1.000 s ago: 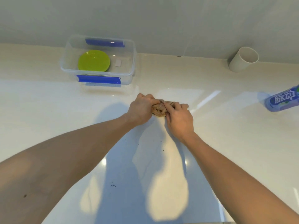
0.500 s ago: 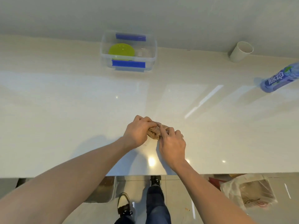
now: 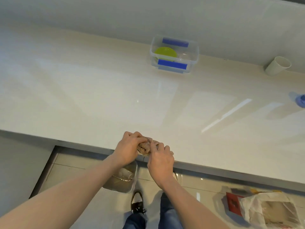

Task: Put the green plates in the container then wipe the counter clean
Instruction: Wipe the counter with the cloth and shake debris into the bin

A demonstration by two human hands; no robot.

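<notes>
A green plate lies inside the clear container with blue clips, at the back of the glossy white counter by the wall. At the counter's front edge, my left hand and my right hand both close around a crumpled brownish tissue that looks soiled. The wad sits right at the edge, between my hands.
A white cup lies tipped at the back right by the wall. A blue bottle pokes in at the right edge. Below the counter stand a bin lined with plastic, my feet, and a plastic bag on the tiled floor.
Both hands have dragged the tissue wad toward me, from mid-counter to the front edge. The view has tilted down, so the floor and the bin now show.
</notes>
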